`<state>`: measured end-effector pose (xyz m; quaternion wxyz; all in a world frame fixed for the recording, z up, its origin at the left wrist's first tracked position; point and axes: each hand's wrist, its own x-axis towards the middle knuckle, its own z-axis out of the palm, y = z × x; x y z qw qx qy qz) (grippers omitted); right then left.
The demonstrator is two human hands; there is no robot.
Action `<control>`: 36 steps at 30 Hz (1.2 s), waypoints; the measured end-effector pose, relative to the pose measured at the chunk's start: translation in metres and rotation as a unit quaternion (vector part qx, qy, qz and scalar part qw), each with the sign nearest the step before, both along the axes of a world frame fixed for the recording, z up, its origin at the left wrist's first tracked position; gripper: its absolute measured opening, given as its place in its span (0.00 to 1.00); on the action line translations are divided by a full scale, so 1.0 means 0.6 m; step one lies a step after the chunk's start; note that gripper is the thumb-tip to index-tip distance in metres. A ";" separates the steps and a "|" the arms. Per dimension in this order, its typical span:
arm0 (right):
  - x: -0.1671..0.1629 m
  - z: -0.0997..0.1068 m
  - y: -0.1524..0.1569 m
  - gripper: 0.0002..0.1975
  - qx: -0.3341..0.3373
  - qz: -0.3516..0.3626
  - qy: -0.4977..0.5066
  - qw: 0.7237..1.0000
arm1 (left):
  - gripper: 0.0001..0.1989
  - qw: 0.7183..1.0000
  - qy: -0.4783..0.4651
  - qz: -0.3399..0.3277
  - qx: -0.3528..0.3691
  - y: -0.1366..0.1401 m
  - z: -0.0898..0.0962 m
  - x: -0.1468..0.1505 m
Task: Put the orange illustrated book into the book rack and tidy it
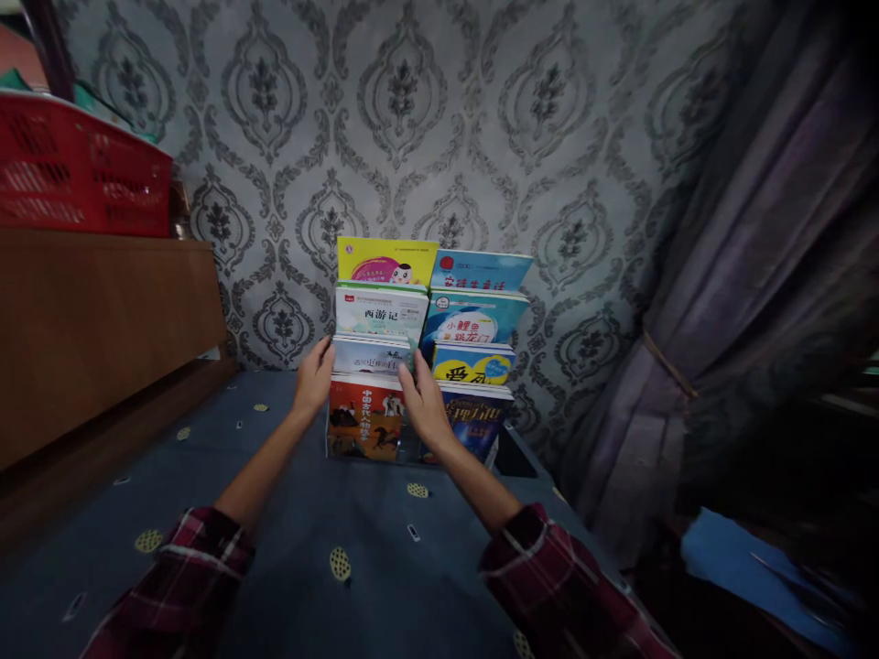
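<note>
Several children's books stand in two columns of stepped rows in a clear display rack [410, 448]. My left hand [315, 377] is at the left edge of a small stack of pale blue books [363, 355]. At their right edge is my right hand [422, 395], its thumb and fingers around that side. Behind them stands a white book [381, 314], with a yellow book [385, 254] at the back. An orange-red book [363, 421] fills the front left row. In the right column are blue books [473, 316], a yellow-and-blue book [473, 364] and a dark blue book [473, 416].
The rack stands on a dark blue patterned cloth [288, 549] against a grey patterned wall [402, 165]. A red basket [82, 169] sits on a wooden cabinet [103, 329] at left. A tied grey-purple curtain [687, 320] hangs at right, near a blue item [748, 567].
</note>
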<state>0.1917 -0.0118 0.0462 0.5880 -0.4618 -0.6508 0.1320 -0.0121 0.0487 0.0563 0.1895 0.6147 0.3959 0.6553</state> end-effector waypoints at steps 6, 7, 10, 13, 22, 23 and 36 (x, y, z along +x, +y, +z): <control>-0.013 0.000 0.035 0.40 -0.005 -0.018 0.031 0.999 | 0.23 1.000 0.008 -0.014 0.005 0.002 0.003 0.010; -0.014 0.000 0.037 0.40 0.000 -0.018 0.028 0.999 | 0.22 1.000 0.013 -0.016 0.008 0.001 0.005 0.011; -0.016 0.000 0.040 0.39 0.006 -0.021 0.013 1.000 | 0.21 1.000 0.020 -0.016 0.009 -0.002 0.014 0.014; -0.016 0.002 0.038 0.40 -0.005 -0.030 0.001 1.000 | 0.20 0.999 0.036 0.006 0.004 -0.005 0.027 0.015; -0.030 0.003 0.033 0.42 -0.004 -0.046 0.017 0.999 | 0.21 0.997 0.054 0.049 -0.025 -0.001 0.050 0.013; -0.032 0.004 0.032 0.42 -0.006 -0.048 0.014 0.999 | 0.21 0.997 0.051 0.048 -0.026 0.000 0.050 0.013; -0.043 0.009 0.024 0.41 0.017 -0.079 0.032 0.996 | 0.19 0.998 0.044 0.046 -0.022 0.004 0.050 0.011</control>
